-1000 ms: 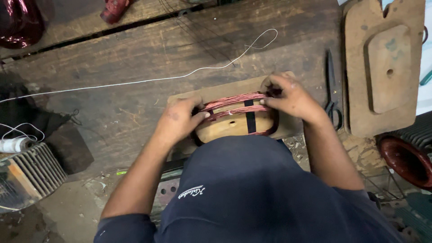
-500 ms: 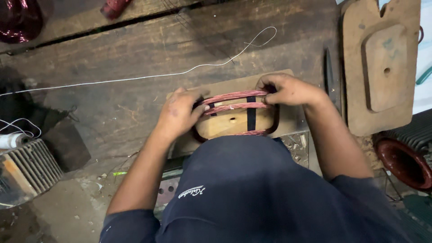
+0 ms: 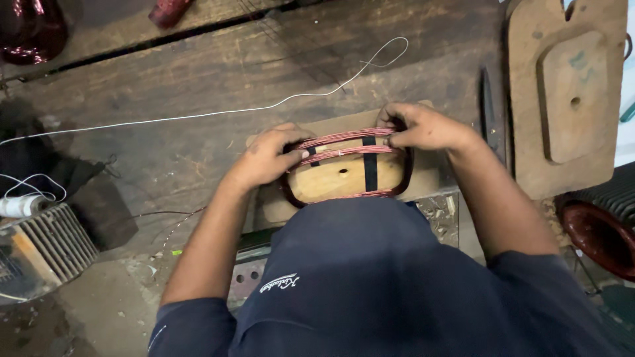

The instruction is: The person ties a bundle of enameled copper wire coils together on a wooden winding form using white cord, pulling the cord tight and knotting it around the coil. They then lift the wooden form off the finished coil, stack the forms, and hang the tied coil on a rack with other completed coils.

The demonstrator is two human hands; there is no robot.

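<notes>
Dark, worn planks make up the desk (image 3: 198, 79), crossed by one white string (image 3: 218, 114). At its near edge lies one copper wire coil (image 3: 344, 165) wound around a wooden former (image 3: 331, 180), with two black tape bands. Both hands pinch the coil's far strands: the left hand (image 3: 264, 157) at its left end, the right hand (image 3: 423, 127) at its right. A second wooden former (image 3: 569, 92) lies at the right, one pair of scissors (image 3: 488, 112) beside it.
</notes>
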